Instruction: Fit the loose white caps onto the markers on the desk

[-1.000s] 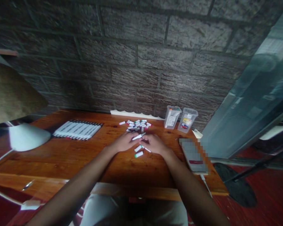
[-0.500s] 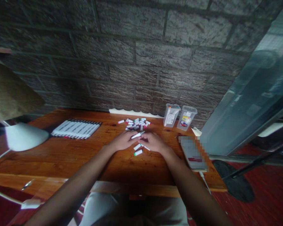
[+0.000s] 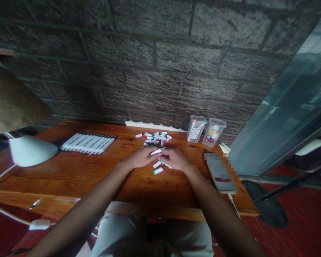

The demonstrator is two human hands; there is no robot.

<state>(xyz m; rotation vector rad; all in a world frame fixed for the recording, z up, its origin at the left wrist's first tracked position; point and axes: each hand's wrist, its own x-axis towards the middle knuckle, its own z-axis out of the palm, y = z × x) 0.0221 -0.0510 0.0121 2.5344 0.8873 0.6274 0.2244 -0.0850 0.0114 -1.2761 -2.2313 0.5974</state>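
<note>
The left hand (image 3: 141,157) and right hand (image 3: 175,159) rest palm-down on the wooden bench (image 3: 69,175), their fingers (image 3: 151,155) almost meeting at a white marker (image 3: 157,151) that lies against them. Two loose markers (image 3: 157,171) sit just near the hands, and a heap of capped markers (image 3: 155,139) lies just beyond them. A neat row of markers (image 3: 88,144) lies to the left, two clear plastic tubs (image 3: 196,129) stand far right, and a pixelated flat device (image 3: 219,172) lies near the bench's right edge.

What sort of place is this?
Probably a desk corner at home or in a small study: a wooden desk against a brick wall, with a white desk lamp and a neat row of markers.
</note>
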